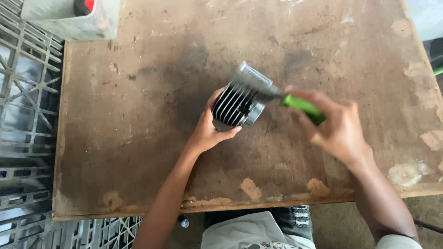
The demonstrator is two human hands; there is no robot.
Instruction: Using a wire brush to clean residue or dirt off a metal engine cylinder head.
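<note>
A finned metal engine cylinder rests on a worn brown wooden table, near its middle. My left hand grips the cylinder from its lower left side, thumb under it. My right hand holds a brush with a green handle. The brush's dark bristle end lies across the top of the fins and looks blurred.
A grey plastic container with a red and black object inside stands at the table's far left corner. Dark plastic crates lie to the left and below the table. The tabletop is stained and chipped along its front edge.
</note>
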